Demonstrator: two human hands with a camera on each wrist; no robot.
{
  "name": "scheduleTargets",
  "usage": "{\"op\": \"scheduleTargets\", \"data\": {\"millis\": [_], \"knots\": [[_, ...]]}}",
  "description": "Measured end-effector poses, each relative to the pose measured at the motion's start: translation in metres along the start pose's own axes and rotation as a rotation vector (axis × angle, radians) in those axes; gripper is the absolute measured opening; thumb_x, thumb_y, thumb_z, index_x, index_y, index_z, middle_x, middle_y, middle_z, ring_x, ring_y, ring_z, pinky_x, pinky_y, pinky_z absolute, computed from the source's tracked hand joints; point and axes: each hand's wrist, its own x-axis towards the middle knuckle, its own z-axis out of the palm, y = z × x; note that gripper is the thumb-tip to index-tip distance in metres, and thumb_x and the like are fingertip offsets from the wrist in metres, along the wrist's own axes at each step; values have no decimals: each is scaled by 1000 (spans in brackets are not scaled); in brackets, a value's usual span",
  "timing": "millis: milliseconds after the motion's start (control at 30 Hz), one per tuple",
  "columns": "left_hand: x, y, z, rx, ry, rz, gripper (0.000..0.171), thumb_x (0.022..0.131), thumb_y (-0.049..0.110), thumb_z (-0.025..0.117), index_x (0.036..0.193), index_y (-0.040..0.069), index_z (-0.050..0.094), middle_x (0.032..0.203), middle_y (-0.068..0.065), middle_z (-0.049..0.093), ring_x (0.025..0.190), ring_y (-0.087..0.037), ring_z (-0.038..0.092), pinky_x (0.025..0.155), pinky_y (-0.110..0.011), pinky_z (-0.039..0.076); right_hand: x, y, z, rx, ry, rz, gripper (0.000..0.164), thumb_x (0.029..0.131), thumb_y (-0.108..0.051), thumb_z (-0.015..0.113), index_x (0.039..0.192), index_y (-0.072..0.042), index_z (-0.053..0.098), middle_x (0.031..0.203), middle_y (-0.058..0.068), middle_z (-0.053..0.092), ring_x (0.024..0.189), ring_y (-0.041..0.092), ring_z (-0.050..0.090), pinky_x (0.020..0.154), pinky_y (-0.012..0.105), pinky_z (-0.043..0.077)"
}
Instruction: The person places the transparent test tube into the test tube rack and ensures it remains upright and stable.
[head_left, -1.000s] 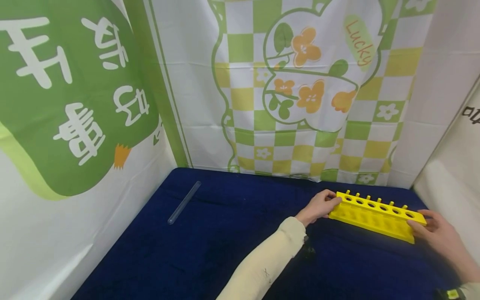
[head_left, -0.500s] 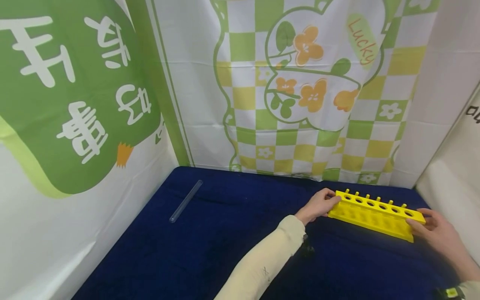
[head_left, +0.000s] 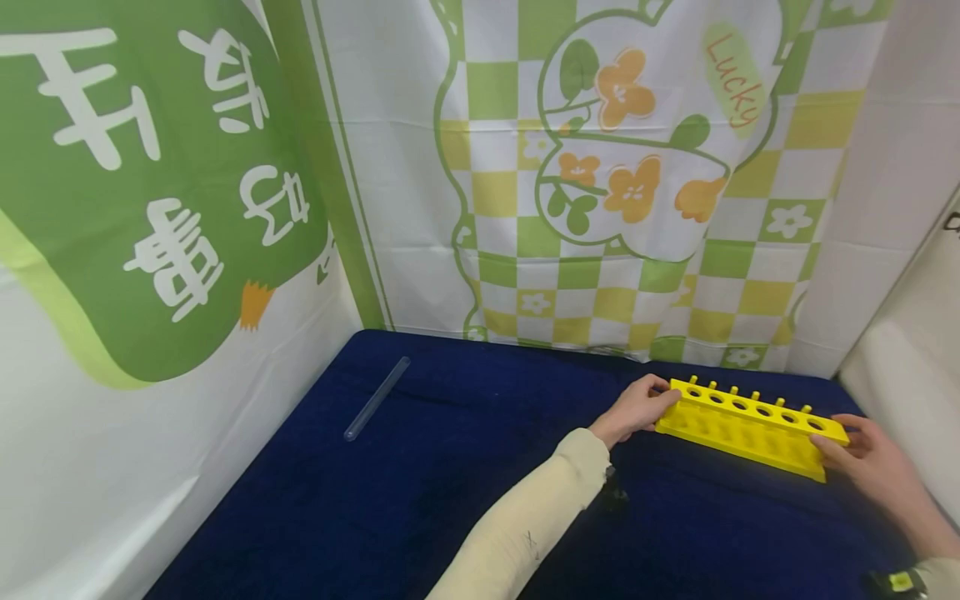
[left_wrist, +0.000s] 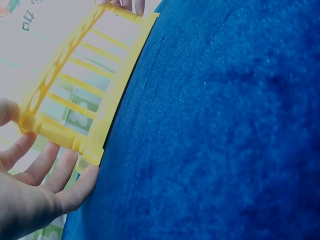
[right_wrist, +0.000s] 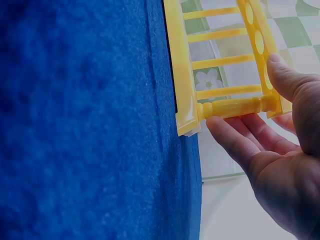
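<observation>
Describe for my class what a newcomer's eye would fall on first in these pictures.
Probably the bright yellow rack, on the right of the dark blue cloth, its ends held by the left hand and right hand. Next might come the checked curtain hanging behind. Fainter, a clear tube lies on the cloth's left side.

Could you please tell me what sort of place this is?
Probably a small screened-off work area, perhaps for recording: printed cloths hang around a table covered in dark blue fabric, with a holed yellow rack and a clear tube there.
</observation>
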Motion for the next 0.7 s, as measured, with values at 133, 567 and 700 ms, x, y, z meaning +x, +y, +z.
{"op": "scheduleTargets", "data": {"millis": [133,567,700], "knots": [[1,0,-1,-2,10,-10,33,96,47,60,120,24,59,111,4,62,90,-17,63,77,-36,57,1,-4,0,-5,4,9,84,97,-49,55,140,18,26,117,44,46,97,55,55,62,43,53],[0,-2,-7,-14,3,-38,33,95,46,61,119,24,60,114,2,62,92,-16,62,81,-40,58,2,-6,3,-17,3,-13,84,96,-51,54,140,16,28,118,45,48,98,56,55,62,46,54],[-2,0,-8,-17,9,-34,32,95,46,61,118,24,60,113,3,62,92,-16,62,82,-41,57,2,-5,5,-16,13,-21,85,96,-52,55,139,16,29,117,43,48,97,54,55,61,44,54]]}}
